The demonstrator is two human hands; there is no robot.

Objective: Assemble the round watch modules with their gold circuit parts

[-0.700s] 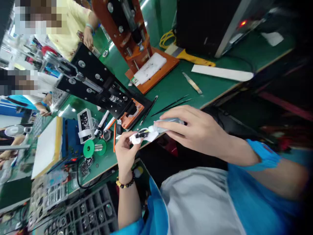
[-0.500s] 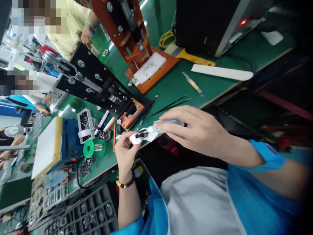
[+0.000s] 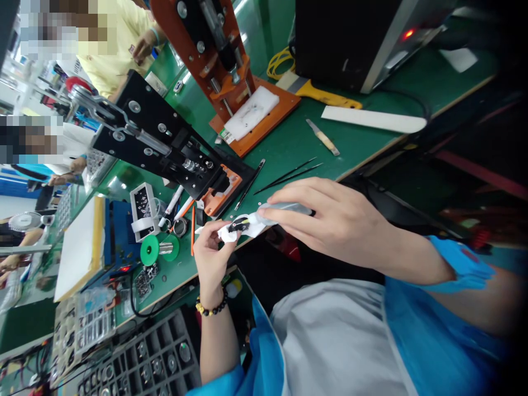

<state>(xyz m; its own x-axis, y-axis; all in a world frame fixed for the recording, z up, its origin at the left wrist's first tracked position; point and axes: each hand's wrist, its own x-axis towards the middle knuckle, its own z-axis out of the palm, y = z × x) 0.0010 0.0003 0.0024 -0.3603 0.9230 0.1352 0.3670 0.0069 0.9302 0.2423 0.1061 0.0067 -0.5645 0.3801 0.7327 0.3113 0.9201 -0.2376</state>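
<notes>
The right hand had its fingers closed around a translucent grey-blue squeeze bottle, which was tilted a little differently than in the earlier frame and showed a narrower side. The bottle's nozzle was at a small black part; whether the two touched could not be told. The left hand was in nearly the same place as before, its thumb and fingers pinched narrowly on crumpled white tissue, with the small black part lying against the tissue. Both things were held near the front edge of the green tabletop. The bright blue wristband on the right arm had shifted outward, away from the bottle. Across the table, a hand of a person in a yellow shirt had moved up, away from the tabletop.

Left of the black press with an orange base, an open white rectangular box held many small dark and silvery pieces. A small clear tray of tiny metal parts lay near the green spool. Lower left, a clear plastic compartment box stood above a dark grey divided tray, in which round, shiny parts sat in several of the compartments; the contents of the clear box were too blurred to name.
</notes>
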